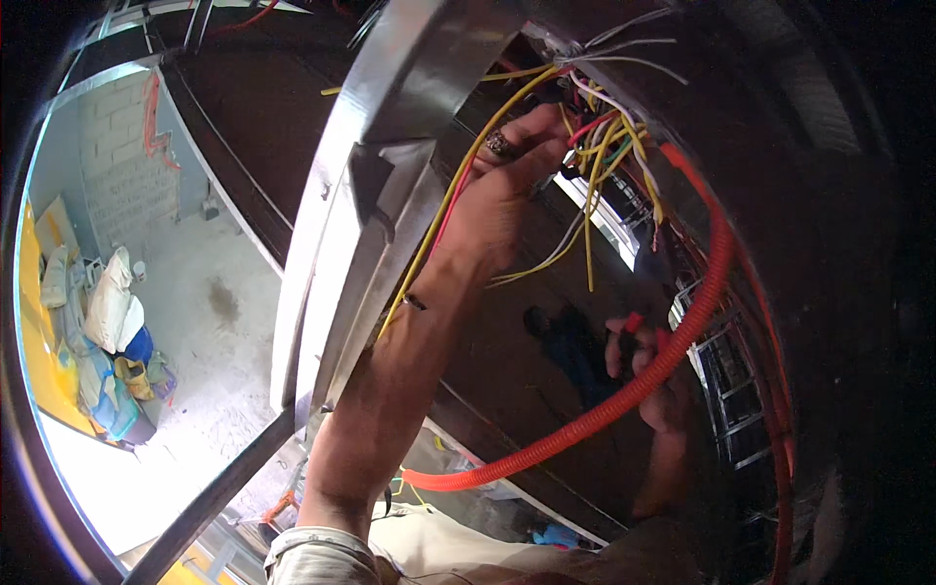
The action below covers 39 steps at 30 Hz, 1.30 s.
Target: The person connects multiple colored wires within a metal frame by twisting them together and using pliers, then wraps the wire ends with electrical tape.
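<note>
Presently, left hand (512,171): raised at the upper middle, its fingers closed on the wires (624,125); exactly which strands are pinched cannot be told. A ring (498,143) is worn on one finger.
Wires: gathered in a loose tangle at the far end of the metal frame (331,244), coloured yellow, red, white and green, with several ends left dangling to the right of the left hand.
Long yellow wire (439,222): stretched from the tangle down along the left side of the forearm, with a red one beside it.
Right hand (642,361): held lower and to the right, in shadow, its fingers curled around a red and black object (633,322); its kind cannot be made out.
Orange hose (585,429): ribbed, curved from the upper right down to the near middle, passed close by the right hand.
Floor (219,356): grey, seen on the left; a white sack (112,302) and other bags are heaped at its far left, near a block wall (127,156).
</note>
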Available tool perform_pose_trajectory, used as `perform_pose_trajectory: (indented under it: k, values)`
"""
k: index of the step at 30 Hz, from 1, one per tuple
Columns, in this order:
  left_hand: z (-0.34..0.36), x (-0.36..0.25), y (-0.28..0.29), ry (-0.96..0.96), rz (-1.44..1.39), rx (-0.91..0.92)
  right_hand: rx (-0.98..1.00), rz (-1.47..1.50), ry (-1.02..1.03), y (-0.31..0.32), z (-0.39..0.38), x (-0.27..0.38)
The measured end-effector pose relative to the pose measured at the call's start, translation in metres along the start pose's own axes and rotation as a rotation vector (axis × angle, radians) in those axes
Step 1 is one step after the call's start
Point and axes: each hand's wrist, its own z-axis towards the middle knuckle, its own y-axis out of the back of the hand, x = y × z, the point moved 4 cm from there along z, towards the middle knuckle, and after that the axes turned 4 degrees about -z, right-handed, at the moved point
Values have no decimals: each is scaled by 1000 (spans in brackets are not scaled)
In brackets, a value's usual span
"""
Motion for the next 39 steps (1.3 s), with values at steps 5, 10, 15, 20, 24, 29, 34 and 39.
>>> perform_pose_trajectory:
  k: [5, 10, 15, 20, 24, 29, 34, 39]
  values:
    - [-1, 1, -7, 32, -73, 160, 95, -107, 20, 1, 4, 8]
    - [3, 0, -12, 34, -73, 204, 113, -154, 29, -4, 3, 10]
    - [4, 6, -13, 38, -98, 202, 8, -195, 163, -12, 5, 10]
    - [6, 5, -7, 82, -150, 303, 18, -239, 168, -28, 10, 13]
    - [10, -2, -5, -24, 186, 247, 46, -196, 136, -30, 8, 9]
    - [3, -1, -5, -49, 81, 106, 53, -140, 89, -27, 4, 4]
    - [1, -5, -8, -184, 219, -8, 62, -289, 42, -27, 3, -1]
    - [4, -7, 14, -235, 370, -156, -80, -451, 11, -40, 9, -7]
